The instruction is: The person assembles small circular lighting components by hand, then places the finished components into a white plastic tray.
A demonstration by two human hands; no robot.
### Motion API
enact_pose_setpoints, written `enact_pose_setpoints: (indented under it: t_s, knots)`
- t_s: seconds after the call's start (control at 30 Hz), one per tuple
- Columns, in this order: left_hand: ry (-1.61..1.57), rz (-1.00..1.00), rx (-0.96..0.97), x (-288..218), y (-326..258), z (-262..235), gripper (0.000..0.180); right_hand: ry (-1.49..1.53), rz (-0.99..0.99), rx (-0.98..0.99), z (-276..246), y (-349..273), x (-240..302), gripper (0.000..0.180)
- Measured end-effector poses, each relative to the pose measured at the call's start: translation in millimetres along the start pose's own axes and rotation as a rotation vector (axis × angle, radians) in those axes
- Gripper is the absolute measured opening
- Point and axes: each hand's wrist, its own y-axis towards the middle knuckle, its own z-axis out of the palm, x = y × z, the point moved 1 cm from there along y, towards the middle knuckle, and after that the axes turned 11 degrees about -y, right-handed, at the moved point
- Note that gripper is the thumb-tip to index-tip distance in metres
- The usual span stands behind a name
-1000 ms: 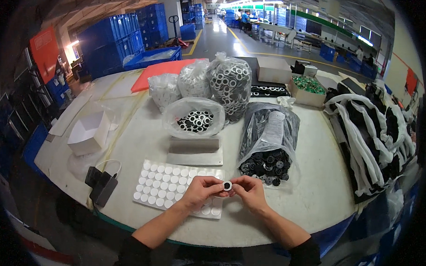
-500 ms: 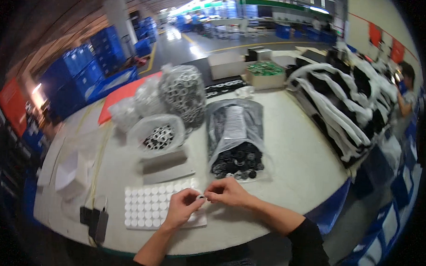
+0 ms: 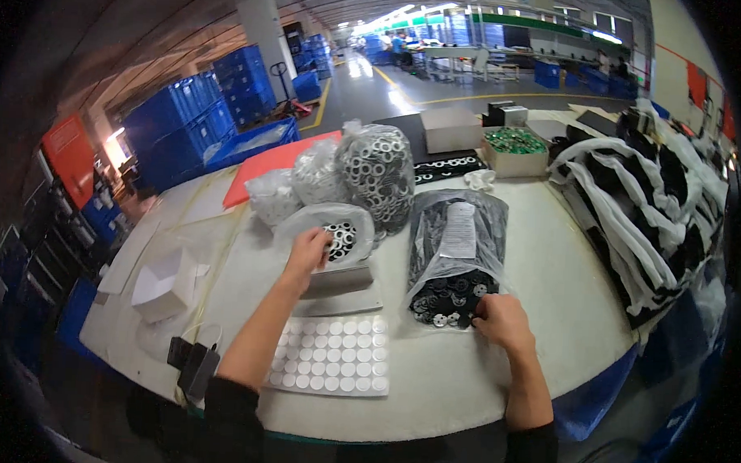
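My left hand [image 3: 308, 251] is at the right side of an opened clear plastic bag [image 3: 291, 222], its curled fingers against small black-and-white rings [image 3: 340, 240]. Whatever those fingers pinch is hidden. Over the mouth of a grey plastic bag, my right hand [image 3: 504, 322] has its fingers drawn together among round black plastic pieces [image 3: 454, 298]; I cannot make out what lies between them. Between my forearms lies a white sheet [image 3: 384, 385] carrying rows of round white discs [image 3: 332, 355].
A low grey box [image 3: 342, 279] stands between ring bag and sheet. Behind are full ring bags [image 3: 376, 170] and a carton [image 3: 516, 161] of green parts. Black and white padded material [image 3: 632, 208] is piled at right; a white box [image 3: 163, 292] and black adapters [image 3: 196, 367] at left.
My hands were together over the disc sheet, around a small ring-shaped piece. They have parted: the left forward to the ring bag, the right to the black pieces. The view has shifted.
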Motion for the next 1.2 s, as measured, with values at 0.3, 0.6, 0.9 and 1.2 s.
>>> enact_pose_setpoints:
  t_s: [0.3,0.6,0.9,1.2]
  knots:
    - [0.55,0.283,-0.123,-2.8,-6.2,-19.0,0.021,0.756,-0.017,-0.231,-9.2,6.8,17.3,0.015]
    - [0.581,0.147,0.293,42.1,-191.2,7.4,0.01,1.168,-0.146,0.094,27.0,-8.6,68.1,0.016]
    - [0.882,0.485,0.389,43.0,-200.1,28.5,0.008,1.121,-0.202,0.24,44.1,-16.3,78.1,0.014]
    - [1.276,0.78,0.606,41.0,-203.2,46.0,0.006,1.168,-0.245,0.255,49.5,-17.8,80.1,0.022]
